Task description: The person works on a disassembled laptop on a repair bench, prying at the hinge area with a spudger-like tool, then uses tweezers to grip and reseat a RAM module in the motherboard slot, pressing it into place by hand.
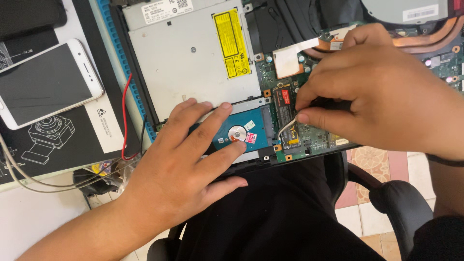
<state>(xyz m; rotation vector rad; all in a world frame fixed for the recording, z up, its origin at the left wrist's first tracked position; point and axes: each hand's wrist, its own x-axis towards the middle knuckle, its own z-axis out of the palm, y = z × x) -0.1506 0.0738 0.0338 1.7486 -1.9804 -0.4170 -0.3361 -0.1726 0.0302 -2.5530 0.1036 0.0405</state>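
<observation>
- The memory module (286, 118), a narrow dark board with an orange sticker, lies flat in the opened laptop (193, 63); its long axis runs from the laptop's near edge toward the far one, just right of the hard drive.
- The right hand (382, 87) hovers over it, thumb and forefinger pinched shut on a thin metal tool (286, 127) whose curved tip touches the module's near half.
- The left hand (188, 169) rests palm down with its fingers (227, 150) spread and relaxed, gripping nothing, across the blue hard drive (244, 133) at the laptop's near edge.
- Beyond the drive sits the grey optical drive (193, 58) with a yellow label.
- Copper heat pipes (425, 38) curve at the far right corner.
- On the counter (43, 212) to the left lie a white smartphone (46, 82), face up, and a red wire (126, 116).
- A black chair arm (403, 203) shows below, above tiled floor (377, 164).
</observation>
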